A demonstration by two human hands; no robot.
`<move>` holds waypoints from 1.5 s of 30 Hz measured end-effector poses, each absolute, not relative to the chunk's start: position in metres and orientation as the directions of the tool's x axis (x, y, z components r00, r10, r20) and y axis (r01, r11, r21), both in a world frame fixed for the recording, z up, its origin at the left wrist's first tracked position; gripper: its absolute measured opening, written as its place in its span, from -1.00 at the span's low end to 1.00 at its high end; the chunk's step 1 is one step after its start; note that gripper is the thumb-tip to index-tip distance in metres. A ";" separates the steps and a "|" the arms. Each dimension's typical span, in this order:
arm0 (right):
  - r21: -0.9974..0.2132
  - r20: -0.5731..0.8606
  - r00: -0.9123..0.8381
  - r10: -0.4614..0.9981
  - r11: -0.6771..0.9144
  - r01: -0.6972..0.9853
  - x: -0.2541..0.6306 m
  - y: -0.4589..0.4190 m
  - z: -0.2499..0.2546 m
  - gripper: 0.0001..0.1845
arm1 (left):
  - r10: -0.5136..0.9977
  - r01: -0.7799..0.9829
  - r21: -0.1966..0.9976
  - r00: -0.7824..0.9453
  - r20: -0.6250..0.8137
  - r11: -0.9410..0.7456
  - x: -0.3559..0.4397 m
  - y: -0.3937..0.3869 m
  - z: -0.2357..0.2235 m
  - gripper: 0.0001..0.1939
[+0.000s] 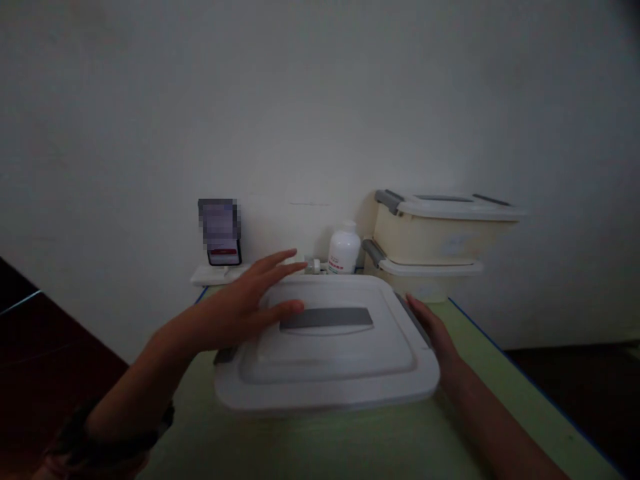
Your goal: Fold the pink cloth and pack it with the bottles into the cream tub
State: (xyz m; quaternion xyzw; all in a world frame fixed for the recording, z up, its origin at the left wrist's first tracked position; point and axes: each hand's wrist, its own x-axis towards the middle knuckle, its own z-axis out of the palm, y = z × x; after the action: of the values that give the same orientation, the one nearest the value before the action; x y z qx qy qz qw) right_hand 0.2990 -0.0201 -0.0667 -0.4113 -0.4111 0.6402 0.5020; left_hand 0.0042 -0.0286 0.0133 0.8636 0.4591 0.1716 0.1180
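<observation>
A white storage box lid (330, 363) with a grey handle (327, 318) in its middle is in front of me, over the green table. Its grey side latches are partly covered by my hands, and the body below the lid is hidden. My left hand (250, 303) is over the lid's left part with fingers spread, the thumb close to the handle; whether it touches is unclear. At the right edge my right hand (437, 333) grips the storage box by its side, next to the latch, with most of its fingers out of sight.
Two cream storage boxes (430, 237) are stacked at the back right. A white bottle (344, 250) stands by the wall, with a small clear container (313, 266) beside it. A phone (223, 233) leans upright at the back left. The green table (320, 443) has blue edges.
</observation>
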 end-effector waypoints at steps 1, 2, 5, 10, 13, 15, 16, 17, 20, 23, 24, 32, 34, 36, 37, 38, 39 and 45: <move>-0.938 -0.108 -0.159 0.981 -0.153 -0.310 0.300 -0.019 -0.068 -0.71 | 0.802 0.729 0.341 0.568 0.182 -0.594 0.010 -0.029 0.011 -0.41; -0.935 -0.104 -0.157 0.982 -0.151 -0.322 0.301 -0.018 -0.070 -0.75 | 0.776 0.711 0.320 0.607 0.170 -0.626 0.015 -0.029 0.010 -0.43; -0.908 -0.117 -0.156 0.981 -0.170 -0.382 0.301 -0.016 -0.074 -0.77 | 0.738 0.693 0.269 0.663 0.124 -0.669 0.018 -0.029 0.009 -0.49; -0.842 -0.187 -0.226 0.956 -0.274 -0.465 0.296 -0.018 -0.076 -0.68 | 0.721 0.683 0.250 0.684 0.110 -0.686 0.015 -0.029 0.011 -0.52; -0.846 -0.183 -0.237 0.954 -0.275 -0.457 0.296 -0.018 -0.075 -0.64 | 0.716 0.682 0.240 0.692 0.094 -0.691 0.015 -0.028 0.012 -0.55; -0.858 -0.151 -0.209 0.966 -0.233 -0.458 0.296 -0.017 -0.075 -0.65 | 0.716 0.685 0.233 0.693 0.085 -0.690 0.016 -0.028 0.012 -0.55; -0.864 -0.129 -0.187 0.974 -0.202 -0.461 0.296 -0.017 -0.076 -0.65 | 0.717 0.686 0.232 0.692 0.082 -0.689 0.017 -0.027 0.013 -0.55; -0.869 -0.106 -0.164 0.981 -0.172 -0.464 0.296 -0.016 -0.076 -0.66 | 0.718 0.687 0.235 0.692 0.077 -0.687 0.017 -0.027 0.013 -0.55; -0.871 -0.065 -0.110 0.992 -0.110 -0.478 0.295 -0.016 -0.077 -0.67 | 0.725 0.693 0.247 0.685 0.069 -0.678 0.018 -0.027 0.014 -0.55; -0.874 -0.074 -0.092 0.993 -0.109 -0.474 0.294 -0.017 -0.074 -0.71 | 0.725 0.688 0.258 0.683 0.083 -0.678 0.018 -0.027 0.014 -0.56; -0.879 -0.073 -0.092 0.993 -0.107 -0.465 0.293 -0.017 -0.073 -0.72 | 0.727 0.687 0.264 0.681 0.090 -0.677 0.018 -0.027 0.014 -0.56; -0.922 -0.007 -0.167 0.986 -0.071 -0.381 0.296 -0.019 -0.064 -0.62 | 0.729 0.684 0.275 0.675 0.112 -0.676 0.017 -0.027 0.013 -0.57; -0.921 -0.007 -0.210 0.978 -0.089 -0.379 0.297 -0.019 -0.063 -0.60 | 0.730 0.687 0.270 0.675 0.105 -0.674 0.017 -0.027 0.013 -0.57; -0.914 -0.023 -0.232 0.972 -0.115 -0.389 0.297 -0.018 -0.063 -0.62 | 0.730 0.689 0.269 0.676 0.096 -0.673 0.018 -0.027 0.013 -0.56; -0.915 -0.036 -0.231 0.972 -0.125 -0.384 0.298 -0.017 -0.064 -0.62 | 0.729 0.687 0.273 0.678 0.095 -0.674 0.018 -0.027 0.012 -0.56; -0.921 -0.046 -0.220 0.975 -0.126 -0.369 0.298 -0.016 -0.065 -0.63 | 0.729 0.684 0.280 0.678 0.100 -0.674 0.019 -0.027 0.012 -0.56; -0.932 -0.048 -0.202 0.978 -0.117 -0.343 0.299 -0.014 -0.066 -0.63 | 0.730 0.681 0.291 0.675 0.109 -0.673 0.019 -0.027 0.012 -0.57; -0.984 0.171 0.009 0.985 0.171 0.048 0.307 -0.009 -0.063 -0.68 | 0.813 0.732 0.371 0.567 0.132 -0.571 -0.003 -0.022 0.017 -0.59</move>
State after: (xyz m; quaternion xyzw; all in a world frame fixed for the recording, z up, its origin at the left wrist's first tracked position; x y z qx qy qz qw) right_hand 0.3072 -0.0095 -0.0634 -0.4702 -0.5494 0.4399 0.5325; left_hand -0.0028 -0.0223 0.0169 0.8742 0.4419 0.1454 0.1388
